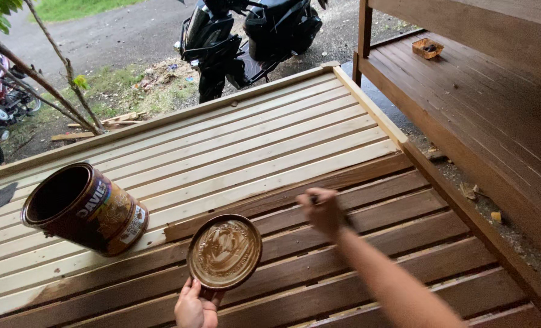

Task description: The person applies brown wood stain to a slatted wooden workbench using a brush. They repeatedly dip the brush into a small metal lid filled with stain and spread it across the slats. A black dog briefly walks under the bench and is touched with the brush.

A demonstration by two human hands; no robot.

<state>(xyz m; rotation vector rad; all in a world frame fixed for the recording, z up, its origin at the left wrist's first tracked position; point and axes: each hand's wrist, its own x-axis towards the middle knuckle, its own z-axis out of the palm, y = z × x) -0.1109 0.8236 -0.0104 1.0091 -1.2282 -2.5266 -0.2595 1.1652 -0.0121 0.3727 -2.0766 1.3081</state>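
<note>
Slatted panel (234, 140), tipped can (85, 209) near its left edge

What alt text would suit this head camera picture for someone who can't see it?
A right hand works brown stain onto a slatted wooden frame, half still pale. The left hand holds a round lid beside a tipped open can.

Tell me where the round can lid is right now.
In the head view, low centre: the round lid is held by the left hand, right of the open can.

Brown paint can (88, 209), patterned label, beside slatted panel (234, 146): pale bare slats far, dark brown-stained near; lid (224, 251) tan-coated.
</note>
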